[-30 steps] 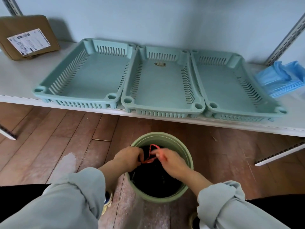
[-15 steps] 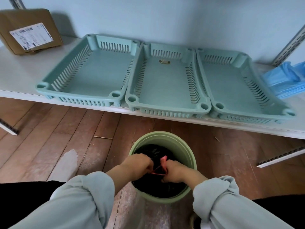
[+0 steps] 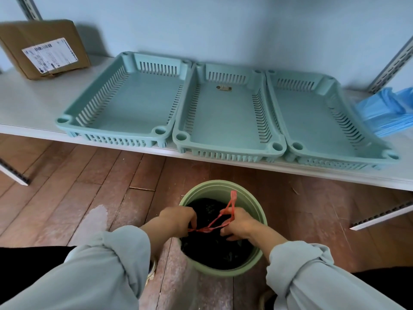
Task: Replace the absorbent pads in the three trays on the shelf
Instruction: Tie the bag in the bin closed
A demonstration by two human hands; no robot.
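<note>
Head view: our left hand (image 3: 178, 220) and right hand (image 3: 238, 222) pinch red drawstring (image 3: 213, 224) in their fingers, probably knotting the bin bag (image 3: 214, 249) at six o'clock.

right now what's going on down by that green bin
A person is crouched over the green bin on the floor, both hands pulling the red drawstring of its black bag: left hand grips one end, right hand the other. On the shelf the three teal trays hold no pads; folded blue pads wait to their right.
</note>
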